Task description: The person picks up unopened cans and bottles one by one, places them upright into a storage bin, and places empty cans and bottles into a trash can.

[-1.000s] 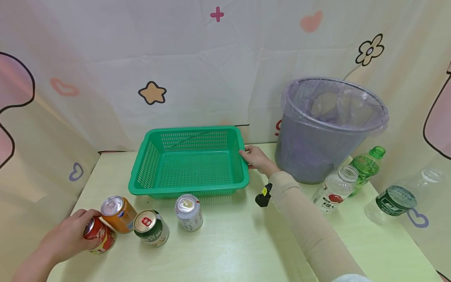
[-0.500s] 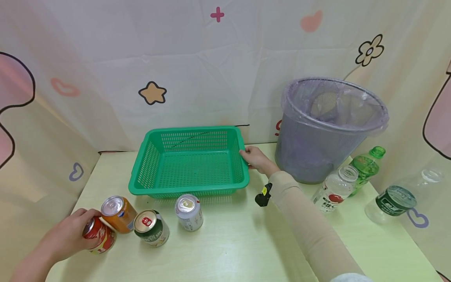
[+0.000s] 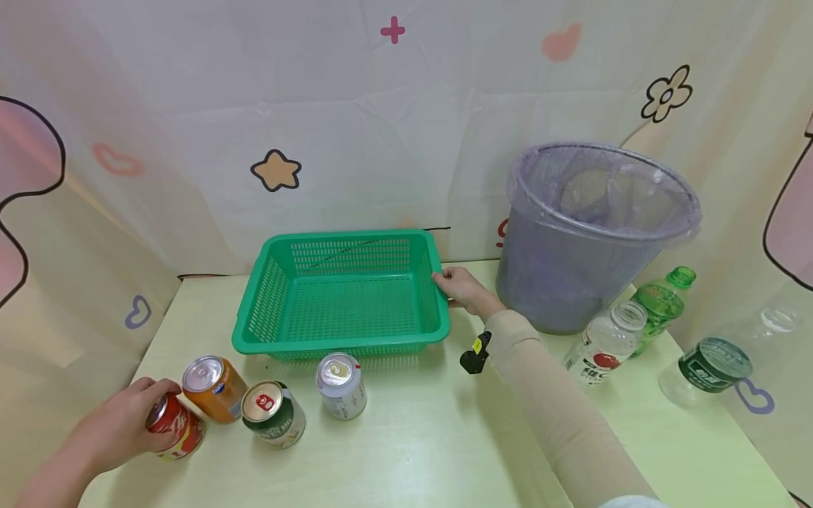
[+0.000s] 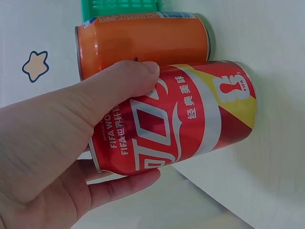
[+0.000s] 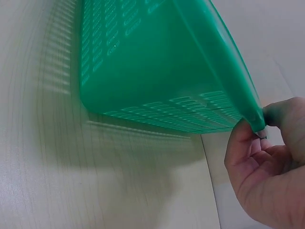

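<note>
The left hand (image 3: 121, 427) is wrapped around the red can (image 3: 171, 429) at the near left corner of the table (image 3: 413, 444); in the left wrist view the thumb lies over the top side of the can and the fingers (image 4: 124, 186) curl under it. The red can stands upright, so its long side points up, and it touches the orange can (image 3: 212, 388) just beside it on the right. The green basket (image 3: 343, 296) is farther back and to the right of the red can, and it has nothing in it. The right hand (image 3: 460, 289) holds the right rim of the basket, with the thumb on the edge and the fingers curled under the rim. The left hand is far nearer to the cans than the right hand. A green can (image 3: 273, 413) and a silver can (image 3: 341, 385) stand between the red can and the near side of the basket. A grey bin (image 3: 591, 240) and 4 bottles stand well apart on the right.
</note>
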A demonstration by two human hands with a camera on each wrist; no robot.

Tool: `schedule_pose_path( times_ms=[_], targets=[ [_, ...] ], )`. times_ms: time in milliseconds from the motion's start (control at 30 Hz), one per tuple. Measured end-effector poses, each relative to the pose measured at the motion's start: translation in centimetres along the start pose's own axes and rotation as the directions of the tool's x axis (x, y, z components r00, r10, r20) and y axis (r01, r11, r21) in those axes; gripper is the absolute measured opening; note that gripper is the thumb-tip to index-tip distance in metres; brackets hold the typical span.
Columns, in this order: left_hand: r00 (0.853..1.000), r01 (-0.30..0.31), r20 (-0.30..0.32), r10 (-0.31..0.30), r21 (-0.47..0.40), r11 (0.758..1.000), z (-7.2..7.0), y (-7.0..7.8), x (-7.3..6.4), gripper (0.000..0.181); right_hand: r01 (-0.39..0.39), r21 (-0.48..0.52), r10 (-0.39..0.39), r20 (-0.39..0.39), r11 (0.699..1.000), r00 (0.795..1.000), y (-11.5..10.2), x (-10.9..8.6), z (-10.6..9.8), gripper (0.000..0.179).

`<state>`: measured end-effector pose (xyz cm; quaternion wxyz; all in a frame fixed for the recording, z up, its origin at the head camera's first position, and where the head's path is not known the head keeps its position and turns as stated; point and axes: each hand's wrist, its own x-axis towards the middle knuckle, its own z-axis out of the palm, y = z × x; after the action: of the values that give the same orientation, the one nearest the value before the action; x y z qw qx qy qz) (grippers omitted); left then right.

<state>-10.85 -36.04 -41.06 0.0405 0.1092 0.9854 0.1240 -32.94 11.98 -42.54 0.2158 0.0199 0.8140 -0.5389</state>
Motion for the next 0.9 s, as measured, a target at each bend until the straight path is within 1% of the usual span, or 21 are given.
schedule_pose_path(
  times_ms=[133,267,400,633,767,900],
  targets=[
    [1.000,-0.020,-0.016,0.020,0.025,1.000,-0.1,-0.2,-0.1,0.055,-0.006,-0.006,0.006,0.002,1.000,1.000,0.0,0.0,0.0,0.039],
    [1.000,-0.014,-0.016,0.015,0.025,1.000,-0.3,-0.3,-0.1,0.056,-0.010,-0.010,0.010,0.005,1.000,1.000,-0.1,0.0,-0.1,0.039],
    [1.000,-0.002,-0.011,0.002,0.033,0.999,-0.7,-0.4,0.0,0.057,-0.013,-0.023,0.013,0.007,1.000,1.000,-0.2,-0.2,-0.1,0.038],
    [0.999,-0.024,-0.026,0.026,0.075,0.997,-1.6,-0.8,0.0,0.059,-0.021,-0.039,0.021,0.005,0.999,1.000,-0.4,-0.4,0.0,0.037],
    [0.997,-0.053,-0.043,0.057,0.091,0.994,-2.3,-0.9,0.3,0.057,-0.025,-0.051,0.025,0.004,0.998,1.000,-0.4,-0.2,-0.1,0.037],
    [0.997,-0.063,-0.032,0.066,0.079,0.995,-3.1,-1.1,0.9,0.057,-0.031,-0.050,0.031,0.004,0.998,0.999,-0.4,0.0,-0.1,0.037]
  ],
)
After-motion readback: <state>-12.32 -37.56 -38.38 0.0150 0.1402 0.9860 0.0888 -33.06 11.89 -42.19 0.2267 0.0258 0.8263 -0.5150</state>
